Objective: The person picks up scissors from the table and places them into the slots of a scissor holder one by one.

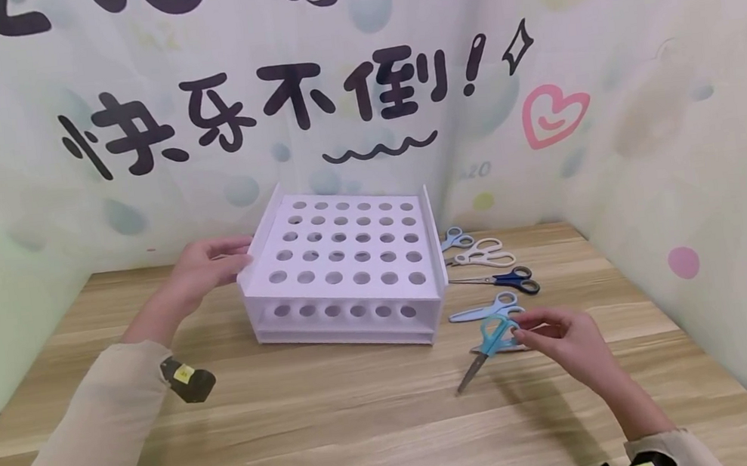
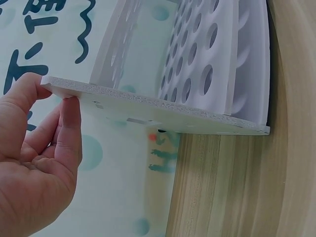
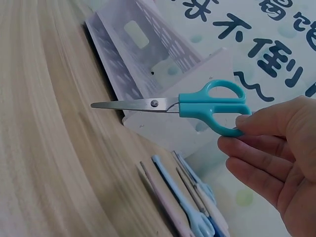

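Wood-grain table [image 1: 340, 434] standing before lettered backdrop [image 1: 325, 33] | my right hand [image 1: 573, 345] is pinching teal scissors [image 3: 190, 105] by one loop, above the table toward its right edge | I'm expecting light, stiff, slick; favouring loops | left hand [image 1: 203, 270] is pinching white rack [image 1: 349, 292], perhaps lightly, contact half-hidden

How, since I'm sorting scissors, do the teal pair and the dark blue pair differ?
The teal scissors are pinched by the right hand; the dark blue scissors lie on the table. In the head view, the teal scissors point down-left, the dark blue scissors left. The teal scissors' handles are paler than the dark blue scissors'. Both have metal blades.
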`<state>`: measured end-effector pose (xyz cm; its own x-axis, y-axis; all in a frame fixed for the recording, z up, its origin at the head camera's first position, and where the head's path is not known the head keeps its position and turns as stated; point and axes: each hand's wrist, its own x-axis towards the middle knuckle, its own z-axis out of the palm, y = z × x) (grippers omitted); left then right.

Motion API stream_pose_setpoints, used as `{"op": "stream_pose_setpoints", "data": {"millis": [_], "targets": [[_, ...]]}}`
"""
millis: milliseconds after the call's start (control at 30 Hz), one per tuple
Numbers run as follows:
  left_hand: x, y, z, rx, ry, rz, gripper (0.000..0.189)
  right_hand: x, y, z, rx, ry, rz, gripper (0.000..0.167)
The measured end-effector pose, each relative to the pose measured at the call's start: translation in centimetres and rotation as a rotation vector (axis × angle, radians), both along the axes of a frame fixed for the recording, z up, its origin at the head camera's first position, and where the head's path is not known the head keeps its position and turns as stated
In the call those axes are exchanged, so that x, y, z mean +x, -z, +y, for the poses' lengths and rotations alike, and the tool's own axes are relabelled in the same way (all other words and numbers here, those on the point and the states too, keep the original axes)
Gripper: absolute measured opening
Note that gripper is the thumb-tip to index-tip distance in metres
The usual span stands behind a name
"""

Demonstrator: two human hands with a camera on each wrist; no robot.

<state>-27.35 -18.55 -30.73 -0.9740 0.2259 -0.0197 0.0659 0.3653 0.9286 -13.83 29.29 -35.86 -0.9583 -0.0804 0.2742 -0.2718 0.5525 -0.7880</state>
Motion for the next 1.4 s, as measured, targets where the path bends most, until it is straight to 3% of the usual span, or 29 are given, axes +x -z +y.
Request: {"op": "stream_pose_setpoints", "data": {"millis": [300,633,1133,1400], "targets": [[-0.3,0.3,-0.1,0.05,0.009,-0.006,0.05,-1.3,-2.3,-1.1,0.033,-0.068,0.012,0.021],[-0.2,0.2,-0.3,0.006,0.002,-0.001,0.051,-2.8,-6.2,-3.1,0.005,-0.217,0.111,0.017],[-0.2,-0.1,-0.1,0.007,0.007,-0.003,0.05,-4.9,-11.1,-5.7,0.059,-0.217,0.193,0.019],[-0.2,-0.2,-0.1,0.011,0.003,-0.009,0.049,-6.5,-12.5,-6.8,0.085,-0.183,0.23,0.02]]}}
